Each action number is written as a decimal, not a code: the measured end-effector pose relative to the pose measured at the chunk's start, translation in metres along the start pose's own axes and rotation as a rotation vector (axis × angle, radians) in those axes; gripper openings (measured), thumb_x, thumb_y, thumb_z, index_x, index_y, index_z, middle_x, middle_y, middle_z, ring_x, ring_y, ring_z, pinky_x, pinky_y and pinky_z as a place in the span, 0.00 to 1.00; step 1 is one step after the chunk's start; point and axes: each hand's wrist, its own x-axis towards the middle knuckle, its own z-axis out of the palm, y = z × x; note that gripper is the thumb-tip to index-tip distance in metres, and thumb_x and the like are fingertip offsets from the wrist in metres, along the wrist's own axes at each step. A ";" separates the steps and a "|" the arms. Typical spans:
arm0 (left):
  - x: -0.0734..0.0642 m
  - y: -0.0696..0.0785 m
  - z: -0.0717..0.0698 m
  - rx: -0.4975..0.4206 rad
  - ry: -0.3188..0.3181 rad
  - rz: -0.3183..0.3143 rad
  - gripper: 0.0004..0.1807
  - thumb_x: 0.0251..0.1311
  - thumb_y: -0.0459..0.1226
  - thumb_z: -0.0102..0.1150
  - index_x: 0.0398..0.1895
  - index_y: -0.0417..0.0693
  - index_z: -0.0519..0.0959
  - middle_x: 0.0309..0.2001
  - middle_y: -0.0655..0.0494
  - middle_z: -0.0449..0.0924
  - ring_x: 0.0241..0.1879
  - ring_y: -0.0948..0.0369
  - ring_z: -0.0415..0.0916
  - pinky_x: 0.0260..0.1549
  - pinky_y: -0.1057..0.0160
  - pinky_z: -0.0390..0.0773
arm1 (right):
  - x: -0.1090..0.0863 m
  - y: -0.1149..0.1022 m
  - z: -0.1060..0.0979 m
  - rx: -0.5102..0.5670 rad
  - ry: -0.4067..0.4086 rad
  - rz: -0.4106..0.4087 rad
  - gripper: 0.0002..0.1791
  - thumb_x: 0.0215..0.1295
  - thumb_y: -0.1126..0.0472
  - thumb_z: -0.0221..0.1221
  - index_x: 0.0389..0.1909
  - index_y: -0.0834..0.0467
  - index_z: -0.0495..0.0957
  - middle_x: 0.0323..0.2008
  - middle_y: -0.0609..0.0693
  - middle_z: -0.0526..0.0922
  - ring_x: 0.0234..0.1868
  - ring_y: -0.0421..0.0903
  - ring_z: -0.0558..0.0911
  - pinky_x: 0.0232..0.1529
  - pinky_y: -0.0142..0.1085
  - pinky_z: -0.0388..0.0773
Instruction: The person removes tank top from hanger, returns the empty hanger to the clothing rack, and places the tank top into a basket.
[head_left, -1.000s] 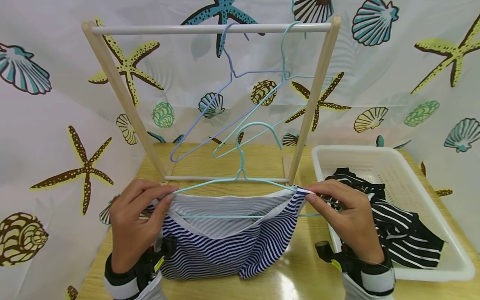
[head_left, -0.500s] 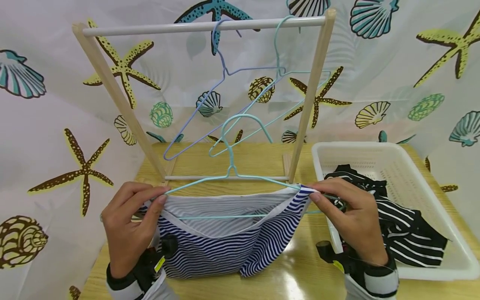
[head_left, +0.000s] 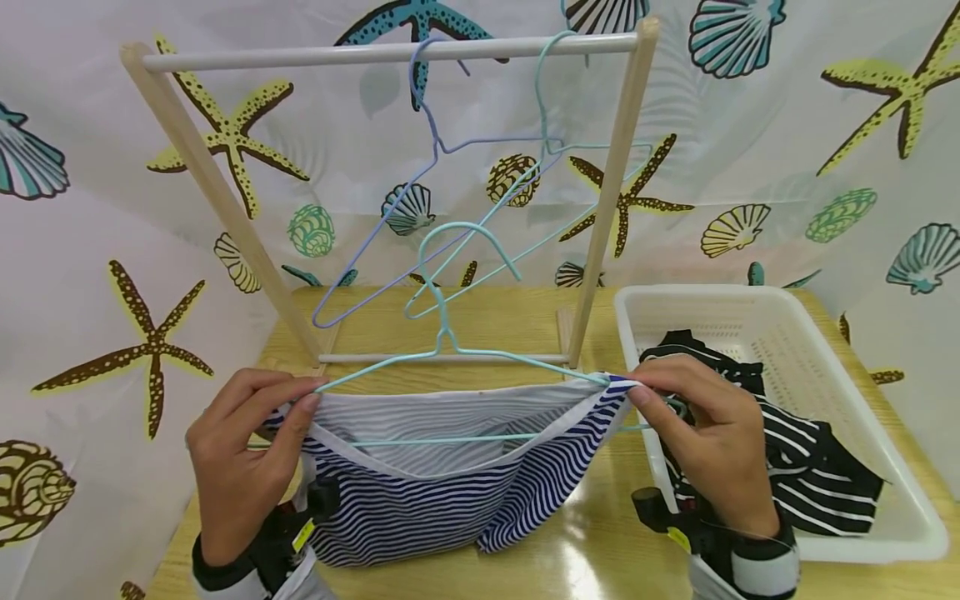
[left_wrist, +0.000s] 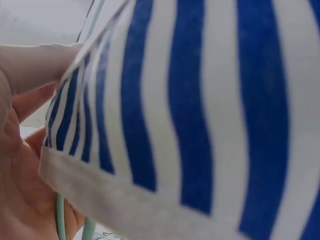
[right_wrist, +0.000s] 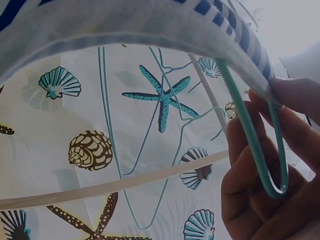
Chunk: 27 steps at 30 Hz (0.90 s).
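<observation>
A mint-green clothes hanger (head_left: 442, 321) stands hook-up, its two ends spread inside the wide white-edged opening of a navy-and-white striped garment (head_left: 420, 521). The garment's exact kind is not clear; its lower part droops onto the table. My left hand (head_left: 243, 454) pinches the opening's left corner against the hanger's arm between thumb and forefinger. Opposite it, my right hand (head_left: 708, 437) pinches the right corner of the edge over the other arm. In the right wrist view the hanger's rounded end (right_wrist: 275, 192) sticks out of the fabric, in front of the curled fingers.
A wooden rack with a white top bar (head_left: 315, 57) stands behind, bearing a blue-violet hanger (head_left: 367, 242) and a mint hanger (head_left: 543, 92). At right, a white plastic basket (head_left: 918, 500) holds black-and-white striped clothes (head_left: 813, 462). A shell-and-starfish-patterned sheet (head_left: 787, 125) surrounds the table (head_left: 622, 533).
My hands have moved farther apart, drawing the garment's opening wider along the hanger. The hanger's hook has shifted left. The whole view has also shifted slightly, with the rack appearing farther left.
</observation>
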 end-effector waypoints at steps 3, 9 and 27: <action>-0.001 -0.002 0.000 0.004 -0.003 -0.004 0.05 0.55 0.29 0.66 0.33 0.34 0.86 0.31 0.43 0.79 0.32 0.70 0.74 0.26 0.80 0.69 | 0.001 0.001 -0.002 -0.002 0.014 -0.001 0.12 0.52 0.86 0.58 0.36 0.74 0.81 0.38 0.62 0.82 0.43 0.49 0.79 0.43 0.28 0.76; -0.004 -0.002 0.000 0.002 -0.012 0.002 0.06 0.56 0.31 0.66 0.32 0.34 0.86 0.30 0.44 0.78 0.31 0.71 0.73 0.27 0.80 0.69 | 0.000 0.001 -0.005 0.002 0.056 0.018 0.12 0.51 0.87 0.57 0.35 0.75 0.81 0.38 0.63 0.81 0.43 0.49 0.80 0.44 0.28 0.76; -0.002 -0.005 0.005 -0.002 -0.115 0.000 0.07 0.53 0.29 0.66 0.36 0.40 0.85 0.32 0.51 0.79 0.27 0.71 0.70 0.17 0.76 0.67 | -0.001 0.003 0.001 0.101 0.122 0.080 0.08 0.60 0.84 0.50 0.38 0.77 0.75 0.37 0.59 0.79 0.27 0.44 0.76 0.26 0.29 0.73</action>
